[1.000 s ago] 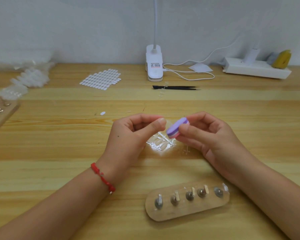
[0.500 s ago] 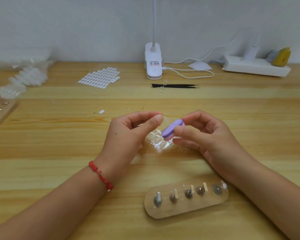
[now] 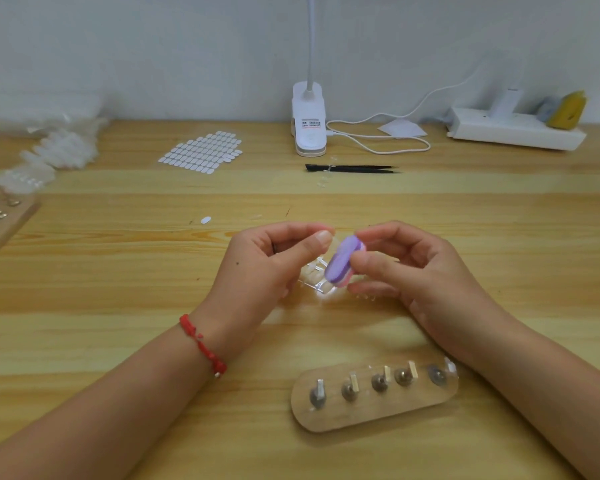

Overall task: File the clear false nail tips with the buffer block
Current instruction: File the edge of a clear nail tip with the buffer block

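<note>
My right hand point(image 3: 416, 268) grips a small purple and pink buffer block point(image 3: 342, 262) between thumb and fingers, tilted steeply. My left hand point(image 3: 267, 268) pinches a clear false nail tip point(image 3: 330, 244) between thumb and forefinger, right against the block's upper end. The tip is mostly hidden by my fingertips. Under both hands a clear plastic strip of nail tips point(image 3: 317, 280) lies on the wooden table point(image 3: 118, 271).
A wooden holder with several metal pegs point(image 3: 374, 393) lies close in front of me. Farther back are black tweezers point(image 3: 354, 168), a white clip lamp point(image 3: 308, 129) with its cable, a sheet of white stickers point(image 3: 201, 150), bags of nail tips point(image 3: 49, 150) and a power strip point(image 3: 513, 129).
The buffer block has swung from nearly flat to steeply tilted and slid down along the nail tip. Both hands stay close together above the strip.
</note>
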